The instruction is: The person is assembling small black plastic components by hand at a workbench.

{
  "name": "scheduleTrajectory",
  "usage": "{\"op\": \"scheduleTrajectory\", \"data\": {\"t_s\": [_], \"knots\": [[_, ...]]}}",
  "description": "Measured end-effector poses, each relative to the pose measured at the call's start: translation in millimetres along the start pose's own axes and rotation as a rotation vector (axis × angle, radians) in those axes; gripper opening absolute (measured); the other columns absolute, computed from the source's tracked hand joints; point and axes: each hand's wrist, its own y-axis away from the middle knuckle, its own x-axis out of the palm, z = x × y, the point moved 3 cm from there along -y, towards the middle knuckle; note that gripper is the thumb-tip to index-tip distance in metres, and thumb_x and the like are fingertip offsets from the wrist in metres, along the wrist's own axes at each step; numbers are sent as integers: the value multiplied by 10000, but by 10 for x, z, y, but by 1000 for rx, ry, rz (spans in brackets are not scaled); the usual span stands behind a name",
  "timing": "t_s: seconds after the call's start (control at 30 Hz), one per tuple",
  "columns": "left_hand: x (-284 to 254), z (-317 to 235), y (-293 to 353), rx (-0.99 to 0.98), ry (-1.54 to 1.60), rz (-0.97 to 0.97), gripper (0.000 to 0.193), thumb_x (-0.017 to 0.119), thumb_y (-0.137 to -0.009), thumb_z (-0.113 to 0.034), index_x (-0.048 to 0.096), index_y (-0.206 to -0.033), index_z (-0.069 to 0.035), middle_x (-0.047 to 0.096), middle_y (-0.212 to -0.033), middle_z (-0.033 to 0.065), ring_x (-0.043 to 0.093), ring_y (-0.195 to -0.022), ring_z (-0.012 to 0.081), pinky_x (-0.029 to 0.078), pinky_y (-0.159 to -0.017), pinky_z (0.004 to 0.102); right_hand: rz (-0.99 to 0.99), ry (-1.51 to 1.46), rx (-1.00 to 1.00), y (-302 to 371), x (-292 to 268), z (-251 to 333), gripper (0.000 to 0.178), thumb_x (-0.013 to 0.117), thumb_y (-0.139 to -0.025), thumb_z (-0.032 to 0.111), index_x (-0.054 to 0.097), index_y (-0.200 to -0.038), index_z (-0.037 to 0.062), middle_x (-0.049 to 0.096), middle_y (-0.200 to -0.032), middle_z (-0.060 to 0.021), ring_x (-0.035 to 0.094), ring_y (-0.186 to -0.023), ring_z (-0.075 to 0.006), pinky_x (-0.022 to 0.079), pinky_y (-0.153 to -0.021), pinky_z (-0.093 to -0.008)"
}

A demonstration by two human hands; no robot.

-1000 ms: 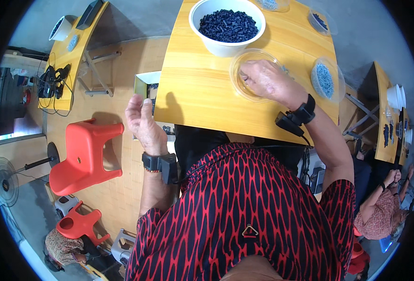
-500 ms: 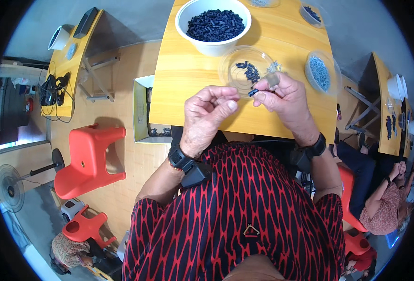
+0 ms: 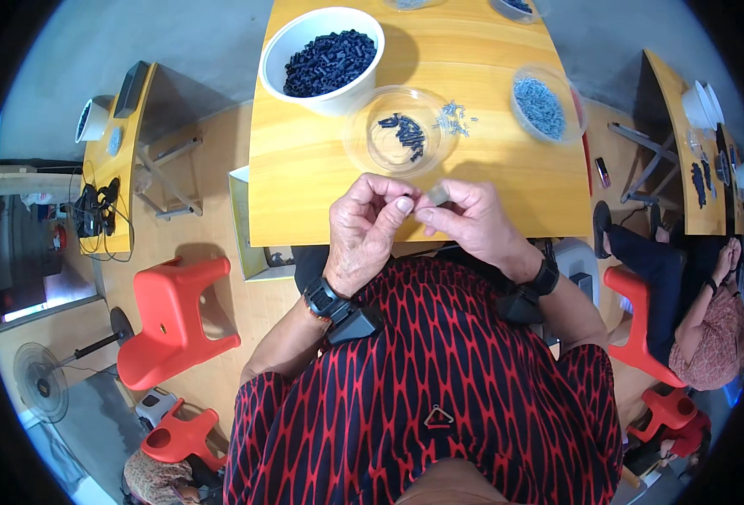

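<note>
My left hand (image 3: 365,229) and my right hand (image 3: 480,220) meet in front of my chest, over the table's near edge. Both are closed in a pinch on a small black plastic piece (image 3: 407,197), mostly hidden by the fingertips. A tan finger cover (image 3: 437,196) sits on a finger of my right hand. Just beyond lies a shallow clear plastic dish (image 3: 357,150) with a cluster of small black pieces (image 3: 405,135) in it. Beside the dish, several small silvery screws (image 3: 454,119) are scattered on the wooden table (image 3: 304,198).
A white tub (image 3: 275,77) full of black pieces stands at the back left. On the right is a clear tub of screws (image 3: 540,108). A red plastic stool (image 3: 170,324) and an open carton (image 3: 261,263) are on the floor to the left. Another person (image 3: 713,337) sits at right.
My hands have come together, and the black piece that showed at my right fingertips is now mostly covered. The table and its containers sit lower and further left in view.
</note>
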Motion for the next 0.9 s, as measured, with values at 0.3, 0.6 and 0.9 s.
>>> {"op": "scheduleTrajectory", "data": {"t_s": [0.3,0.6,0.9], "knots": [[40,336,151,-349,104,266,106,615,-934,-47,572,-1025,-10,622,-862,38,574,-703,78,492,-644,211,-449,704,-276,-315,-958,-127,115,597,-876,49,621,-922,-54,646,-859,-193,636,-803,-292,493,-714,-366],[-6,438,117,-394,85,301,118,604,-927,-5,581,-1043,-11,608,-875,0,568,-730,49,510,-665,211,-423,1002,-364,-541,-901,-114,149,573,-853,32,604,-984,-32,580,-911,-216,575,-868,-398,470,-757,-453],[-35,476,113,-433,187,250,116,621,-923,-23,589,-1035,-23,611,-845,-11,568,-682,44,508,-630,190,-363,1077,-336,-627,-969,-96,77,554,-822,-12,597,-881,-35,566,-853,-218,551,-809,-405,454,-729,-464]]}}
